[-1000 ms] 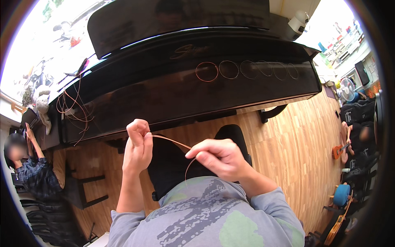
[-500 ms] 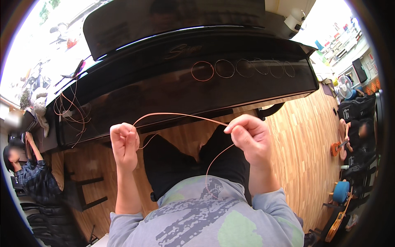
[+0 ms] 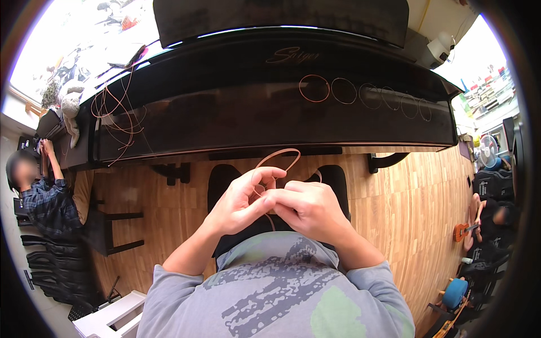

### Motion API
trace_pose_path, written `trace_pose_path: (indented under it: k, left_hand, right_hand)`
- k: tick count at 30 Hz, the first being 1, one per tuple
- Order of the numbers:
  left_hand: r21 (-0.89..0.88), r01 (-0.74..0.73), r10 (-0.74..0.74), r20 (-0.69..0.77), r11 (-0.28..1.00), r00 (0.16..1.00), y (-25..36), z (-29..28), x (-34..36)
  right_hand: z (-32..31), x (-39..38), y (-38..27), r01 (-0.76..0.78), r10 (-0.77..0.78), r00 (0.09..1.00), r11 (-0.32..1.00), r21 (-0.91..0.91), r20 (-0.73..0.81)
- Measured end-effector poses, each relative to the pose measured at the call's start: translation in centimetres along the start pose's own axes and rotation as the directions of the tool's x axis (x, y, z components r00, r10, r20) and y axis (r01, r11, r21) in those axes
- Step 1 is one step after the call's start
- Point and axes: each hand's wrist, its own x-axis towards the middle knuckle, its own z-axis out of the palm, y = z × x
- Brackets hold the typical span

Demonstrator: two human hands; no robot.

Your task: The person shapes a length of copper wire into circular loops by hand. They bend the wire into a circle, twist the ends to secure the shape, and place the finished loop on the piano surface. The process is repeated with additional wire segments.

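Observation:
My left hand [image 3: 241, 201] and my right hand [image 3: 311, 209] meet in front of my lap, both closed on a thin copper-coloured string [image 3: 274, 154] that looks like a guitar string. Part of it arches above my fingers as a small loop, and a length hangs below them; the pinch point is partly hidden. On the black piano lid beyond lie a copper-coloured coiled ring [image 3: 314, 75] and, to its right, several silvery coiled rings [image 3: 344, 78] in a row. A loose tangle of copper-coloured strings [image 3: 131, 132] lies at the piano's left end.
The black piano [image 3: 225, 127] spans the space ahead. A plush toy [image 3: 71, 106] sits at its left end. At far left a person [image 3: 48, 197] sits near a black stool [image 3: 110, 232]; at far right another holds a ukulele [image 3: 461, 232], above a blue drum [image 3: 454, 293].
My hands, earlier held wide apart with the string arched between them, have come together, and the string now forms a smaller loop. The whole view has shifted.

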Motion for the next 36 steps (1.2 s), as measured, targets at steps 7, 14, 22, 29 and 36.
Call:
trace_pose_path:
  k: [7,14,22,29,36]
  left_hand:
    - [-0.028,0.067,-0.070,-0.113,0.997,0.991,-0.7,-1.8,1.0]
    - [-0.099,0.131,-0.149,-0.207,0.986,0.967,-0.3,-3.4,1.5]
    - [-0.059,0.209,-0.215,-0.127,0.976,0.968,-0.1,-3.3,1.9]
    - [-0.084,0.183,-0.190,-0.088,0.980,0.978,0.1,-2.6,2.2]
    - [0.143,0.230,-0.244,0.094,0.963,0.965,0.4,-1.9,2.0]
  right_hand:
    - [0.2,0.3,0.6,-0.023,0.021,0.998,0.998,-0.053,-0.054]
    - [-3.0,-0.3,2.3,-0.073,0.036,0.989,0.962,-0.262,-0.143]
    - [-4.1,-0.4,2.0,-0.133,0.009,0.965,0.877,-0.462,-0.261]
    - [-2.1,0.2,2.3,-0.015,0.024,0.919,1.000,0.026,-0.392]
    - [-0.5,1.4,4.6,-0.039,0.497,0.766,0.669,0.743,-0.407]
